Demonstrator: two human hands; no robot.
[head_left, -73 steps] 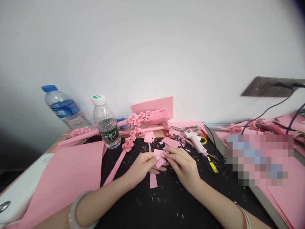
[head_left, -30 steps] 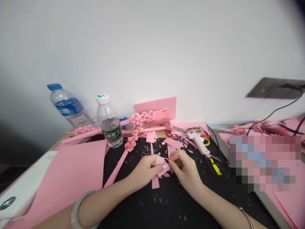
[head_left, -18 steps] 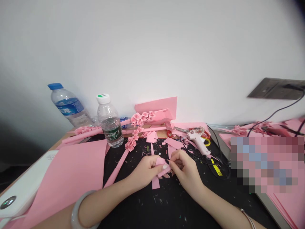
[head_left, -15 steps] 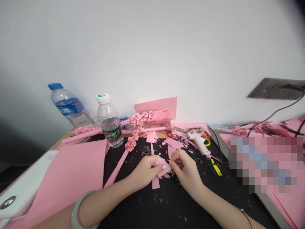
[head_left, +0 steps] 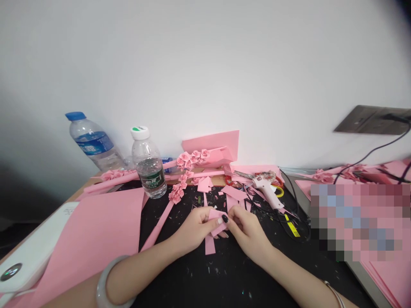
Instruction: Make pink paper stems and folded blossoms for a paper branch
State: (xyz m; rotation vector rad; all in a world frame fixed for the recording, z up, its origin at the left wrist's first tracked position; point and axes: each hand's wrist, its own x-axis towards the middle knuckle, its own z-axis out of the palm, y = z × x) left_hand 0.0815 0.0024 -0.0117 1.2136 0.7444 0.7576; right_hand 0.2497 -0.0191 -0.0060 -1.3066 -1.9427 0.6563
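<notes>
A small pink paper piece [head_left: 217,217] is held up between both hands over the black work surface. My left hand [head_left: 197,226] grips it from the left, thumb on top and fingertips curled underneath. My right hand [head_left: 245,226] pinches its right edge, the dark-nailed thumb close to the left thumb. Below the hands lies a pink paper strip [head_left: 209,245]. Behind them are loose pink paper scraps [head_left: 234,192], and to the left a rolled pink paper stem [head_left: 160,222] bears folded paper flowers [head_left: 177,192].
A water bottle with a white cap [head_left: 149,167] and a blue-capped bottle [head_left: 94,143] stand at the back left. A glue gun [head_left: 269,191] with a black cord and scissors [head_left: 278,191] lie right of centre. A large pink sheet [head_left: 102,226] covers the left side.
My right hand has shifted slightly left, bringing its thumb nearer the left thumb on the paper piece. The paper has turned a little; the left hand has barely moved.
</notes>
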